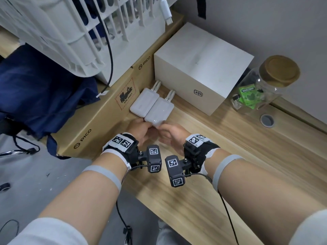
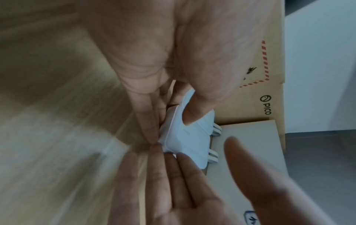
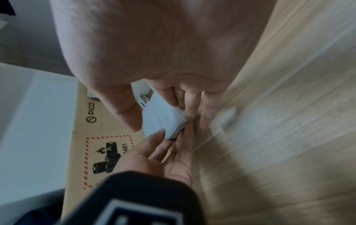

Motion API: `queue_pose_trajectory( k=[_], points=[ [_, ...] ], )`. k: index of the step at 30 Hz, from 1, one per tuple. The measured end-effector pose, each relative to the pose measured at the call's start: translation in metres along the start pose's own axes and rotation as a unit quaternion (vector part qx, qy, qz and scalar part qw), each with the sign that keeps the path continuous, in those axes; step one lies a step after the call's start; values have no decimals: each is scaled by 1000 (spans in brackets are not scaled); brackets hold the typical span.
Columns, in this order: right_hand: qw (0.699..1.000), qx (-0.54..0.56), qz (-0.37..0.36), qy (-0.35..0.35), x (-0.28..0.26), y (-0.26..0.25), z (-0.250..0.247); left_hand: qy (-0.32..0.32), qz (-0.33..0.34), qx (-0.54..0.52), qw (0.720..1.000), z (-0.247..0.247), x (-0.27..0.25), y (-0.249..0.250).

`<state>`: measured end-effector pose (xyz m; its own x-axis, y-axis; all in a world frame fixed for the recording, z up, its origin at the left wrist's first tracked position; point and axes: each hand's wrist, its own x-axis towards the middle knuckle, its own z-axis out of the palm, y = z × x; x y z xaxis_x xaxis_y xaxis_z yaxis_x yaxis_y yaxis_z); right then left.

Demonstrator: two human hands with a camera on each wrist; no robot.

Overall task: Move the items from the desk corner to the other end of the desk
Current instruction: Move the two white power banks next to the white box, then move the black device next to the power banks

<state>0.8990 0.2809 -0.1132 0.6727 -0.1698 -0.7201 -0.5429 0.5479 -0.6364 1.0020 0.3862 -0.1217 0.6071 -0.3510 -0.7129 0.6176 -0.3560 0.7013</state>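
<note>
Two white power banks (image 1: pixel 152 107) with short looped cables lie side by side on the wooden desk (image 1: pixel 221 165), between a cardboard box and a white box. My left hand (image 1: pixel 143 122) pinches their near end, thumb (image 2: pixel 194 112) on top and fingers (image 2: pixel 148 121) at the edge. My right hand (image 1: pixel 160 127) meets them from the right: its straight fingers (image 3: pixel 190 106) touch the near edge of a power bank (image 3: pixel 163 120), while its thumb (image 3: pixel 125 109) stays spread beside it. The undersides of both power banks are hidden.
A PICO cardboard box (image 1: pixel 99 121) runs along the left with a white slatted basket (image 1: pixel 70 32) on top. The white box (image 1: pixel 203 68) stands just behind the power banks. A glass jar with a wooden lid (image 1: pixel 261 85) holds green gum packs by the wall. Blue cloth (image 1: pixel 44 91) hangs at left.
</note>
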Motion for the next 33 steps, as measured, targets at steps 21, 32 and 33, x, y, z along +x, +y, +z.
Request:
queue_pose_trajectory(
  k=[21,32,33],
  points=[
    [988,-3,-40,151,-114,-6,-99,-16,-77,93,992,107,-78,2],
    [927,114,-157,321,-431,125,-329,-248,45,262,932,406,-311,-113],
    [915,130,-170,343,-475,150,-357,-270,56,280,920,442,-347,-138]
  ],
)
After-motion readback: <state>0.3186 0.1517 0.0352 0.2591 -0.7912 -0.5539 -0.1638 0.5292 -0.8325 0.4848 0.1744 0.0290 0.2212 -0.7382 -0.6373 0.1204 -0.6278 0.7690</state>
